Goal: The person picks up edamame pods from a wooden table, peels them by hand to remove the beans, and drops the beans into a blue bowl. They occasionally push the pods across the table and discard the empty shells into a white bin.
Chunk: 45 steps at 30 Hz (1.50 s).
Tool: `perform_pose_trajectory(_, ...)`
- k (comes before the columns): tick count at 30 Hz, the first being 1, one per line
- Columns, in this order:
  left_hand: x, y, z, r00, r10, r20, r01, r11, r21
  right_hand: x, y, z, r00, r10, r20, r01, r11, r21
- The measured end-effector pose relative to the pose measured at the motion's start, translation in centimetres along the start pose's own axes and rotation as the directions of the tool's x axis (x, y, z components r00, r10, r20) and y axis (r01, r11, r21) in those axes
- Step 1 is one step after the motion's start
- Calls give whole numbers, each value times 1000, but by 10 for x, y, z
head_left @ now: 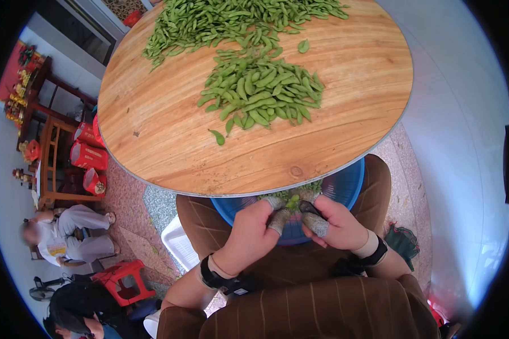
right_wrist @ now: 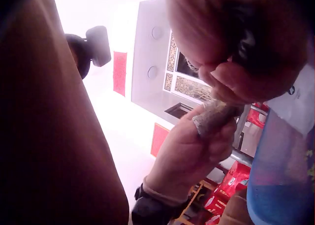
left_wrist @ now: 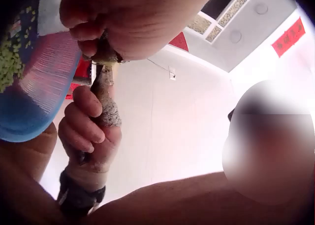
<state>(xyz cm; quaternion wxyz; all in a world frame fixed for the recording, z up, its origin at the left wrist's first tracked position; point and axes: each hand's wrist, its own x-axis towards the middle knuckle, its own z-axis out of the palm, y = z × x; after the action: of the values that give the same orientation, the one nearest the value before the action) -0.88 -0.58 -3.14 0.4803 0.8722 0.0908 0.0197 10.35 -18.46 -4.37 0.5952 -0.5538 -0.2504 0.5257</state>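
Observation:
Over a blue plastic basket (head_left: 354,186), both hands meet fingertip to fingertip at a green soybean pod (head_left: 292,203). My left hand (head_left: 250,227) pinches it from the left, thumb and forefinger wrapped in grey speckled covers. From the other side my right hand (head_left: 345,227) pinches at the pod, its fingertips covered the same way and a black piece on one digit. Shelled green beans (left_wrist: 12,62) lie in the basket, partly hidden under the table edge in the head view. In both wrist views the fingers mostly hide the pod.
A round wooden table (head_left: 158,130) stands in front, bearing a small heap of pods (head_left: 260,93) and a larger pile (head_left: 220,22) behind. A white crate (head_left: 181,243) is on the floor at left. Farther left are a red stool (head_left: 124,282), red buckets (head_left: 89,155) and a seated person (head_left: 73,237).

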Motion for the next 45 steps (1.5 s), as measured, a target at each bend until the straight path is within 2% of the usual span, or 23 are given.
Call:
perform_pose_trajectory(4,-1,1,4,976,213,-46,-187,926,328,3,2,-6,999,-33,1,33,992,-120)
perform_pose_trajectory(6,5,3,-1,999,3,47,16,921,-390,2,3,-8,996,-23,87,11,991,133)
perform_pose_trajectory(7,4,-1,-3,999,3,48,16,921,-389,0,-1,-8,996,-23,87,11,991,133)
perform_pose_trajectory(8,3,-8,-4,957,-88,275,266,638,-723,-4,-9,-6,988,32,149,-75,955,288)
perform_pose_trajectory(9,2,-14,-3,862,-62,504,505,208,-838,-7,-12,-5,973,77,217,-166,887,431)
perform_pose_trajectory(10,2,-17,-1,861,-62,504,506,206,-838,-8,-9,-6,973,78,217,-168,886,431)
perform_pose_trajectory(12,3,-21,4,826,136,547,556,-37,-831,-6,1,-11,913,96,396,-358,656,665)
perform_pose_trajectory(16,2,-33,9,865,14,502,485,239,-841,-3,8,-11,939,155,307,-321,714,622)
perform_pose_trajectory(18,0,-34,16,988,-94,120,135,903,-408,2,7,-10,945,294,146,-328,857,398)
perform_pose_trajectory(19,-1,-32,17,988,-96,118,136,903,-407,4,11,-7,944,294,149,-329,856,398)
perform_pose_trajectory(20,-1,-28,17,999,48,11,-48,997,-66,5,16,-4,946,297,129,-324,870,371)
perform_pose_trajectory(21,-2,-25,16,975,220,-34,-200,934,297,6,19,0,948,298,108,-317,883,345)
perform_pose_trajectory(24,-3,-25,14,926,377,-18,-309,786,536,9,16,3,959,280,47,-279,899,338)
perform_pose_trajectory(28,1,-25,11,924,382,3,-326,784,528,5,19,-2,952,295,82,-304,875,377)
perform_pose_trajectory(29,2,-22,5,990,-99,96,109,989,-99,3,22,-5,951,280,128,-308,866,394)
perform_pose_trajectory(30,2,-20,0,803,-399,443,595,574,-562,1,25,-6,949,264,173,-313,857,409)
perform_pose_trajectory(31,1,-23,1,803,-399,443,595,575,-562,1,27,-8,949,263,173,-312,857,410)
perform_pose_trajectory(33,-2,-32,6,762,-354,542,635,245,-732,-1,29,-12,962,184,200,-250,888,386)
perform_pose_trajectory(34,-2,-34,8,761,-352,545,637,247,-730,1,29,-11,963,183,196,-248,888,388)
perform_pose_trajectory(36,-2,-36,13,845,-309,437,504,735,-455,6,27,-10,988,131,-83,-133,991,-15)
perform_pose_trajectory(37,-3,-35,16,844,-310,438,505,734,-454,9,30,-12,988,132,-83,-134,991,-13)
perform_pose_trajectory(39,-4,-30,22,899,-213,383,367,844,-391,17,38,-17,945,-263,-197,84,774,-628)
perform_pose_trajectory(45,-8,-35,22,931,-165,325,245,944,-223,24,49,-8,936,-353,-13,164,467,-869)
